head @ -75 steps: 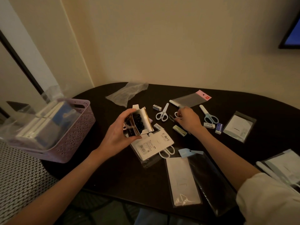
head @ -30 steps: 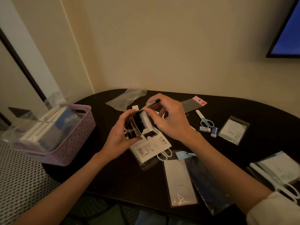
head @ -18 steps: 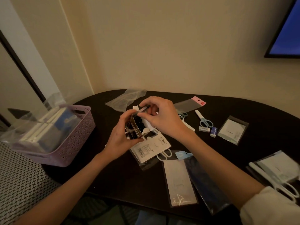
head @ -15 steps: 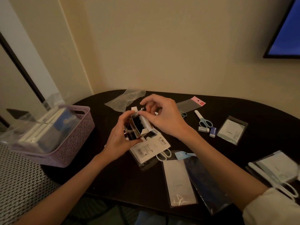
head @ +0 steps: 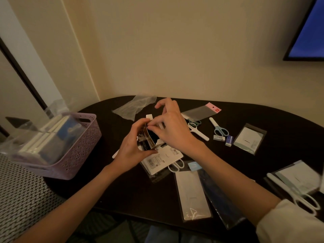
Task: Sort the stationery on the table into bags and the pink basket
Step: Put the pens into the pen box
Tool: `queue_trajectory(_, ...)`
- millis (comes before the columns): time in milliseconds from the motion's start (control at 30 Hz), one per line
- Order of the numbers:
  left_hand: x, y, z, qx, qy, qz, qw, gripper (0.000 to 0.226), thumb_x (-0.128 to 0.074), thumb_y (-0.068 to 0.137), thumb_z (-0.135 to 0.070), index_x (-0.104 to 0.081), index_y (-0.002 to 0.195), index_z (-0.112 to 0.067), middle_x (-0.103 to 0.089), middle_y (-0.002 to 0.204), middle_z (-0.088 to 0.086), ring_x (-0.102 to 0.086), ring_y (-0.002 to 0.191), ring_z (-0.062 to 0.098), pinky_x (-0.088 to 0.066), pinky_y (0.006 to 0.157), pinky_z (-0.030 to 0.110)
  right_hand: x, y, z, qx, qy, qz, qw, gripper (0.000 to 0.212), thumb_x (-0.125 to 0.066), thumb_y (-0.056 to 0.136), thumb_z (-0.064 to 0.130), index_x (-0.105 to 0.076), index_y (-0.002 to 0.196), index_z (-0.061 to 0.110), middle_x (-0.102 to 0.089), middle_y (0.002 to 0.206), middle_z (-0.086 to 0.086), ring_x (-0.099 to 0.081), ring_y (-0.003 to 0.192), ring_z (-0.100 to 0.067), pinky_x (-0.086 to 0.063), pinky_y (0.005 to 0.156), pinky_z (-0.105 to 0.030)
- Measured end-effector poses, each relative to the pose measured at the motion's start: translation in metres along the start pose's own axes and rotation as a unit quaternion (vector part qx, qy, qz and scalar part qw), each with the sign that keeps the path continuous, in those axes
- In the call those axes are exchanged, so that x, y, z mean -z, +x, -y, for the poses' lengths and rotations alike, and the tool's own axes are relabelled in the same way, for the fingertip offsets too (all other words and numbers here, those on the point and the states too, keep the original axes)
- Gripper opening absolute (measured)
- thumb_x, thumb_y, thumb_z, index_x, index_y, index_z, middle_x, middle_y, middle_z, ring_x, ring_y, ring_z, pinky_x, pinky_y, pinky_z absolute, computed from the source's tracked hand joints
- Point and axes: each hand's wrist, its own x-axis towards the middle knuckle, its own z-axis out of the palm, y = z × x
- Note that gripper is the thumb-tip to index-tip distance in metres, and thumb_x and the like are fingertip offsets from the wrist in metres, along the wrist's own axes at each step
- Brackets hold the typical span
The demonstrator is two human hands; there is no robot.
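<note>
My left hand (head: 133, 148) grips a small open cardboard box (head: 149, 142) of black binder clips, held just above the table. My right hand (head: 172, 131) reaches over the box from the right. Its thumb and forefinger pinch at the box's open top edge, and what lies between them is hidden. The box's white flap (head: 149, 118) sticks up behind. The pink basket (head: 82, 137) stands at the table's left end, filled with bagged white and blue items.
On the dark table (head: 122, 186) lie a packaged pair of scissors (head: 163, 159), white scissors (head: 199, 133), blue scissors (head: 220, 129), two erasers (head: 224, 139), a crumpled clear bag (head: 135, 107), a pink-topped bag (head: 201, 112), flat bags (head: 192, 195) in front, and more scissors (head: 298, 193) far right.
My right hand picked a binder clip up from the table, brought it to the box in my left hand and pushed it in. It is now lower over the opening.
</note>
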Motion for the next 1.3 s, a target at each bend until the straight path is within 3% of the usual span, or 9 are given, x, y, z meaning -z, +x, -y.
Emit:
queue_trajectory(200,-0.002,-0.004,0.01,0.022,0.004,0.002,1.0,0.104,-0.089,0.06,-0.011,-0.025,0.137,-0.038,-0.042,0.14,-0.004,-0.042,0.127,-0.003,-0.036,0.099,0.007,-0.001,-0.011,-0.009,-0.037,0.075,0.154,0.985,0.029,-0.053,0.097,0.025,-0.064,0.124,0.023,-0.034,0.141,-0.007,-0.038,0.126,-0.018,-0.039,0.101,-0.031)
queue_trajectory(333,0.0,0.001,0.016,0.033,0.024,0.013,0.999,0.104,-0.088,0.061,-0.011,-0.024,0.137,-0.039,-0.04,0.141,-0.004,-0.044,0.126,0.004,-0.035,0.096,0.002,0.011,-0.018,-0.035,-0.053,0.161,0.043,0.985,0.023,-0.056,0.095,0.021,-0.069,0.114,0.018,-0.048,0.125,-0.001,-0.05,0.106,-0.003,-0.043,0.088,-0.015)
queue_trajectory(433,-0.001,0.001,0.018,0.042,0.038,0.022,0.998,0.104,-0.088,0.061,-0.011,-0.024,0.138,-0.036,-0.037,0.142,-0.007,-0.042,0.127,0.008,-0.033,0.094,0.0,0.017,-0.016,-0.076,-0.164,0.099,-0.001,0.982,0.018,-0.057,0.094,0.019,-0.069,0.107,0.018,-0.056,0.115,-0.001,-0.052,0.096,-0.001,-0.043,0.084,-0.014)
queue_trajectory(567,0.001,0.002,0.015,0.046,0.036,0.016,0.998,0.105,-0.089,0.061,-0.015,-0.022,0.138,-0.041,-0.039,0.144,-0.003,-0.043,0.131,0.01,-0.035,0.103,0.014,0.0,-0.023,-0.135,-0.325,-0.006,0.119,0.938,0.018,-0.058,0.093,0.012,-0.068,0.107,0.009,-0.065,0.113,-0.008,-0.06,0.102,-0.015,-0.047,0.086,-0.027)
queue_trajectory(733,0.008,0.003,0.013,0.052,0.033,-0.009,0.998,0.103,-0.087,0.062,-0.012,-0.023,0.14,-0.035,-0.035,0.141,-0.015,-0.039,0.128,-0.001,-0.033,0.102,0.008,-0.027,-0.039,-0.154,-0.316,-0.126,0.191,0.921,0.014,-0.064,0.09,0.019,-0.066,0.101,0.011,-0.061,0.108,-0.009,-0.061,0.095,-0.02,-0.053,0.083,-0.034)
queue_trajectory(933,0.021,0.006,0.015,0.064,0.042,-0.032,0.997,0.106,-0.088,0.062,-0.011,-0.021,0.14,-0.036,-0.029,0.141,-0.018,-0.037,0.129,0.004,-0.035,0.1,0.014,-0.028,-0.035,-0.152,-0.327,-0.113,0.21,0.915,0.015,-0.062,0.09,0.012,-0.063,0.104,0.01,-0.063,0.105,-0.009,-0.061,0.096,-0.022,-0.053,0.084,-0.035)
queue_trajectory(1033,0.023,0.008,0.015,0.069,0.045,-0.039,0.996,0.107,-0.088,0.062,-0.011,-0.02,0.14,-0.039,-0.03,0.143,-0.014,-0.039,0.131,0.01,-0.038,0.103,0.023,-0.018,-0.025,-0.14,-0.309,-0.052,0.159,0.936,0.008,-0.063,0.088,0.009,-0.064,0.095,0.008,-0.062,0.095,-0.007,-0.062,0.091,-0.02,-0.051,0.076,-0.03)
queue_trajectory(1133,0.024,0.007,0.015,0.079,0.042,-0.039,0.995,0.107,-0.088,0.062,-0.011,-0.02,0.14,-0.039,-0.031,0.148,-0.007,-0.038,0.133,0.013,-0.038,0.105,0.027,0.0,-0.013,-0.112,-0.275,0.091,0.041,0.956,0.011,-0.066,0.086,0.009,-0.065,0.097,0.01,-0.063,0.088,-0.003,-0.063,0.086,-0.017,-0.051,0.074,-0.027)
queue_trajectory(1300,0.023,0.0,0.012,0.074,0.05,-0.027,0.996,0.106,-0.087,0.062,-0.01,-0.021,0.14,-0.038,-0.029,0.141,-0.02,-0.035,0.13,0.0,-0.033,0.1,0.012,0.047,-0.001,-0.047,-0.213,0.402,-0.103,0.885,0.01,-0.061,0.088,0.0,-0.061,0.097,0.005,-0.067,0.088,-0.009,-0.067,0.076,-0.014,-0.055,0.069,-0.025)
